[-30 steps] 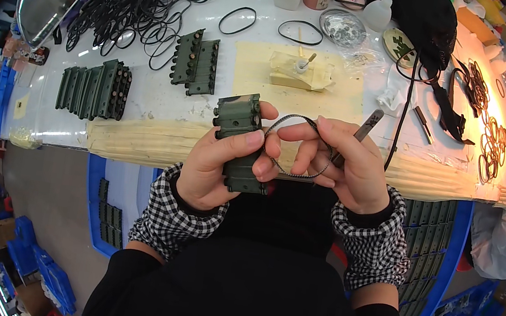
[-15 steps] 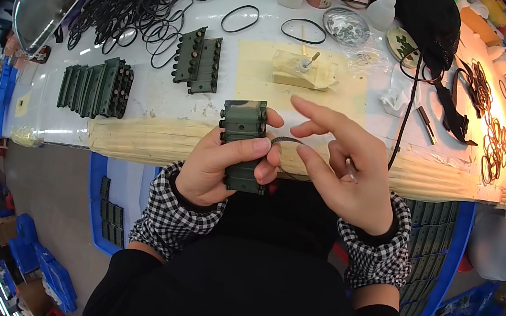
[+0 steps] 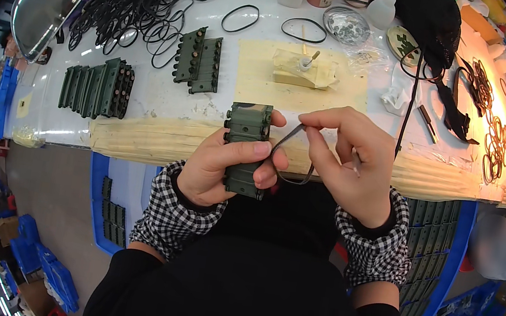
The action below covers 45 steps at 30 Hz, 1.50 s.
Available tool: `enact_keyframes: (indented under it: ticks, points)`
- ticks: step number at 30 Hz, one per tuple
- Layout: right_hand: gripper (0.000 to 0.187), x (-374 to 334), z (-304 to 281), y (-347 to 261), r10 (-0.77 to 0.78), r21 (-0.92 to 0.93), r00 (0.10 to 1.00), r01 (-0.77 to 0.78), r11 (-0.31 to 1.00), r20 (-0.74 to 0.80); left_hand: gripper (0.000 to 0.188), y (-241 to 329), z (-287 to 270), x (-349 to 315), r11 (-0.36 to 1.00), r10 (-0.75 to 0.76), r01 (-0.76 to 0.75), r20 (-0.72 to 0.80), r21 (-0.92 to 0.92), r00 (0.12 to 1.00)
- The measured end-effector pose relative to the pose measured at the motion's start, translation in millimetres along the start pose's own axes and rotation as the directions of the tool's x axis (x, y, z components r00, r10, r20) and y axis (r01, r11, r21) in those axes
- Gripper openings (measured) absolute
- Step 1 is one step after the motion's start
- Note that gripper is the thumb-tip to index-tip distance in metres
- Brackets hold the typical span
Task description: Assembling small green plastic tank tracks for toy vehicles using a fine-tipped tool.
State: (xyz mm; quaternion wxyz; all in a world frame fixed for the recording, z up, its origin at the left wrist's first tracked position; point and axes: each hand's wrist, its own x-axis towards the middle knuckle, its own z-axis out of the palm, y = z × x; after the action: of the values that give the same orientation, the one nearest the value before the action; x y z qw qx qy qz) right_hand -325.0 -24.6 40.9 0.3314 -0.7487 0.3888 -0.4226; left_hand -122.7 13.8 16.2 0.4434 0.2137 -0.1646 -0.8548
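Since the earlier frame, the right hand (image 3: 355, 176) has closed its thumb and forefinger on the dark band (image 3: 287, 139), and the green block (image 3: 248, 132) has shifted slightly toward 3 o'clock. The block is near the centre of view, held above the near edge of the surface (image 3: 152, 98). Its long axis runs approximately from 12 to 6 o'clock, the patterned end at 12. The block is dark green, segmented, with rounded knobs along the 9 o'clock edge and a brownish patch at the upper end. The left hand (image 3: 211, 163) is wrapped around it, thumb across the face. The band is a thin loop at the block's 3 o'clock side, its pinched part directed toward 1 o'clock.
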Motion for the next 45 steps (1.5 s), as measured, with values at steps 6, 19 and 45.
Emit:
enact_keyframes:
  ticks: [6,19,45]
  points:
    - [0.015,2,-12,7,0.146,0.061,0.989,-0.146,0.987,0.004,0.04,10,-6,-4,0.982,0.152,-0.155,-0.037,-0.107,0.988]
    - [0.015,-1,-9,7,0.236,0.31,0.924,-0.329,0.892,0.302,0.039,4,3,2,0.987,0.092,-0.104,-0.105,-0.123,0.99]
    - [0.024,1,-7,18,0.404,0.587,0.793,-0.609,0.533,0.456,0.036,6,0,0,0.986,0.107,-0.12,-0.108,-0.12,0.988]
